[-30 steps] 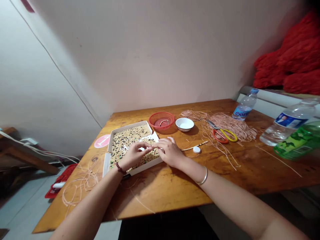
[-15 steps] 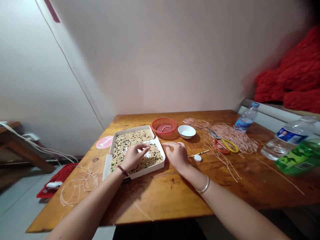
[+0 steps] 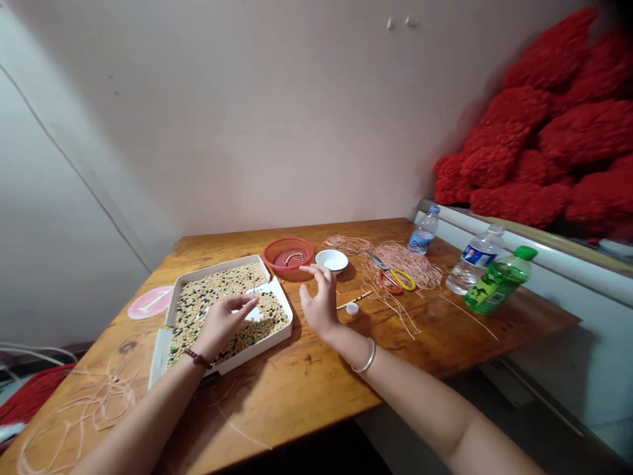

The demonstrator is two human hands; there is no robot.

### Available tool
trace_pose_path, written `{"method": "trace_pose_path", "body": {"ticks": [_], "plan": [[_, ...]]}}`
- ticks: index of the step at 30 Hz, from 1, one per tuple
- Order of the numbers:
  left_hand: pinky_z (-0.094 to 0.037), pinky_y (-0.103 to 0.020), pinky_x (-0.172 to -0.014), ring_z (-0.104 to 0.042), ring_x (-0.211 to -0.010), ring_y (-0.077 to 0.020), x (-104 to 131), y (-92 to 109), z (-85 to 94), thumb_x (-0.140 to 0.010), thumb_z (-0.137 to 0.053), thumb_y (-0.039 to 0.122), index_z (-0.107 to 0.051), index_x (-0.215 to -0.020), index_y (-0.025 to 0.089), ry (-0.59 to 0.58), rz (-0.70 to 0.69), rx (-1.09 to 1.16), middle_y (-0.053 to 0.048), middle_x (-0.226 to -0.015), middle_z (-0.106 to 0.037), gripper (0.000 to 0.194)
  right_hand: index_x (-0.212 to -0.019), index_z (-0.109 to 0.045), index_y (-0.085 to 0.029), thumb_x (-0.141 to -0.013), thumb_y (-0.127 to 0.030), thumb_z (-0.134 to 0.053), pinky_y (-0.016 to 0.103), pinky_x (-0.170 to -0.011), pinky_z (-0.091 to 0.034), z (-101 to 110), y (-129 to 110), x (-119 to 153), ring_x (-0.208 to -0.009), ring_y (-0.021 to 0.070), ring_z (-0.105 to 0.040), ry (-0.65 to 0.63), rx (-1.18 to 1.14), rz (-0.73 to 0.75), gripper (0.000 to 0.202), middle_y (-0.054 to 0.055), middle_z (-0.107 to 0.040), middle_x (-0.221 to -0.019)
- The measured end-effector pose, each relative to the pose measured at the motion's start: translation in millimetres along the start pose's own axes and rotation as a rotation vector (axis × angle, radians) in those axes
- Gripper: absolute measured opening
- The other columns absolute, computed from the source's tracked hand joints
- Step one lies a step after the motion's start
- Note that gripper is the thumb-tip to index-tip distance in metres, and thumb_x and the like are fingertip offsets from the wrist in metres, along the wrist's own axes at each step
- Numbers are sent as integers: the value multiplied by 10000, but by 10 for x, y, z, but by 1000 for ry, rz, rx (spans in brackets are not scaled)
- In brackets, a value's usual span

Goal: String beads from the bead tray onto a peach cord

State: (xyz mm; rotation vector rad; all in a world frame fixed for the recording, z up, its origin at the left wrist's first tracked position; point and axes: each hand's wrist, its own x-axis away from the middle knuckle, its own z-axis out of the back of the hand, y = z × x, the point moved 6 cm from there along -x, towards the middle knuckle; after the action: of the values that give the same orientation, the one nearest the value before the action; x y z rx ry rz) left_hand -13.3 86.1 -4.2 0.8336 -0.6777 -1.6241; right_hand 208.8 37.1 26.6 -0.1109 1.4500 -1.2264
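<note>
My left hand [image 3: 225,323], with a dark red bead bracelet at the wrist, is over a white box [image 3: 264,345] of small beads. Its thumb and forefinger are pinched together; what lies between them is too fine to make out. Mostly cream and black beads [image 3: 212,282] fill the box, with some green ones. Right of the box my right hand [image 3: 320,300] is raised above the table, thumb and fingers spread, and nothing shows in it. Just beyond that hand lie a beaded strand [image 3: 361,299] and a small white cap [image 3: 352,308].
A red basket [image 3: 270,256] with a beaded string and a white bowl [image 3: 332,259] stand behind my hands. Orange-and-yellow-handled scissors [image 3: 395,280] lie by pink cords [image 3: 415,264]. Bottles [image 3: 477,260] stand at right; loose cord [image 3: 99,402] lies at left.
My right hand has lifted from beside the box, its fingers spreading apart. My left hand stays pinched over the beads. The view has turned to the right.
</note>
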Motion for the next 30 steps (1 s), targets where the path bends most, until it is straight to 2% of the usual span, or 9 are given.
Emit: {"method": "trace_pose_path", "body": {"ticks": [4,7,11,15,17,20,23,26,30], "plan": [[-504,-308,-754,-665,-867,-264,-3,12,-13,-699,-618,587,-733,-866,178,-44,-11,-52,-64,-906,-735,456,-1173,-509,-229,-809,-148,-472,443,-953,-390,620,-300,-214,-1091,227,-499,111,-50,68,375,86,-543,-1154],[-519,-306,-708,-671,-841,-267,13,48,-24,-702,-590,617,-727,-868,162,-46,5,-41,-72,-903,-735,503,-1231,-447,-241,-820,-177,-478,473,-963,-361,1376,-222,-376,-1145,243,-466,272,105,150,417,88,-493,-1226],[-514,-299,-694,-669,-829,-265,32,111,-50,-697,-593,615,-726,-869,158,-66,-5,-53,-72,-893,-736,506,-1197,-463,-162,-722,-179,-607,496,-958,-320,2554,440,-591,-1148,303,-435,537,516,167,497,171,-478,-1217],[-498,-293,-725,-666,-830,-252,34,141,-59,-722,-570,612,-731,-848,172,-63,-33,-110,-62,-876,-737,486,-1163,-418,-106,-465,-29,-738,515,-950,-275,3721,1318,-742,-1160,378,-391,867,785,-209,772,295,-428,-1214],[-496,-288,-716,-666,-822,-248,35,139,-62,-728,-563,615,-731,-847,172,-61,-32,-124,-61,-867,-737,488,-1101,-411,-147,-396,-31,-792,503,-935,-293,4078,1633,-804,-1158,377,-408,918,774,-354,809,300,-440,-1201],[-498,-285,-696,-666,-810,-248,37,132,-67,-728,-564,618,-728,-854,165,-66,-28,-112,-66,-870,-736,498,-977,-378,-215,-502,-80,-777,417,-765,-422,4249,1953,-913,-928,283,-579,864,543,-417,635,213,-564,-1033],[-503,-279,-674,-666,-795,-245,35,123,-66,-711,-584,616,-726,-859,163,-67,-25,-89,-68,-871,-735,497,-834,-376,-229,-646,-114,-693,337,-662,-445,4161,2113,-961,-732,205,-614,816,357,-434,386,129,-614,-826],[-503,-273,-675,-667,-803,-239,29,105,-64,-720,-578,612,-724,-870,170,-70,-21,-84,-61,-879,-735,489,-834,-407,-215,-654,-148,-702,318,-659,-442,4024,2107,-931,-734,197,-614,793,382,-393,353,152,-634,-868],[-492,-287,-747,-663,-868,-247,19,79,-57,-740,-567,602,-721,-882,178,-59,-23,-113,-60,-923,-731,474,-1005,-467,-142,-701,-286,-687,346,-730,-422,3857,1943,-800,-857,243,-601,719,591,-412,403,221,-616,-1009]]}}
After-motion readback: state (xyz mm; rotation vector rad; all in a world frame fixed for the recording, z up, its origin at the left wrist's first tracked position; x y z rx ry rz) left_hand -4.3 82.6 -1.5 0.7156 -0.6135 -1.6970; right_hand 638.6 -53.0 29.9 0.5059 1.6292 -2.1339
